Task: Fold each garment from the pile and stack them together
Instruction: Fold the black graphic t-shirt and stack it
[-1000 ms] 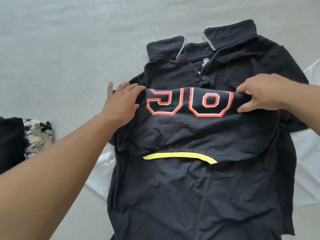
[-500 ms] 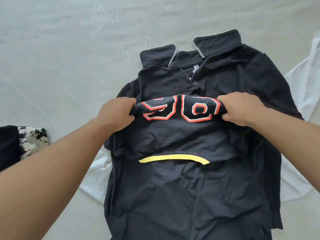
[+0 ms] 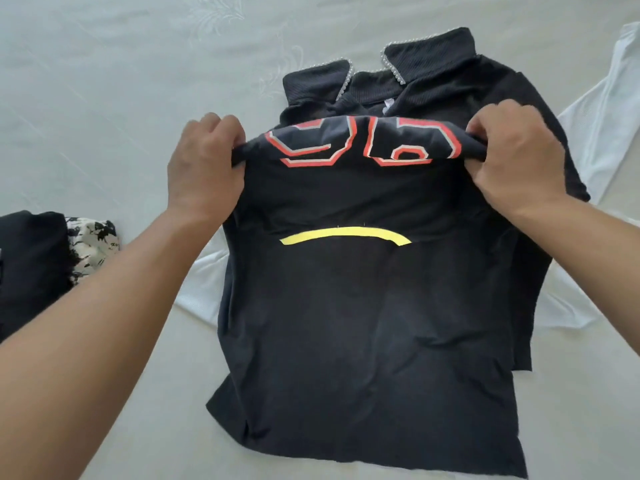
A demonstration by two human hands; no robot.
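Both hands raised since half second ago, lifting folded edge of black numbered shirt (image 3: 363, 306). Left hand (image 3: 204, 168) and right hand (image 3: 516, 157) each pinch one end, keeping fold taut and level. Shirt lies atop black collared garment (image 3: 433, 74) on bed (image 3: 104, 81).

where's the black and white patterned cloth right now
In the head view the black and white patterned cloth lies at the far left, beside a dark garment at the frame edge, just outside the left forearm.

Black jersey (image 3: 363, 306), red-outlined numerals, yellow stripe (image 3: 344, 234)
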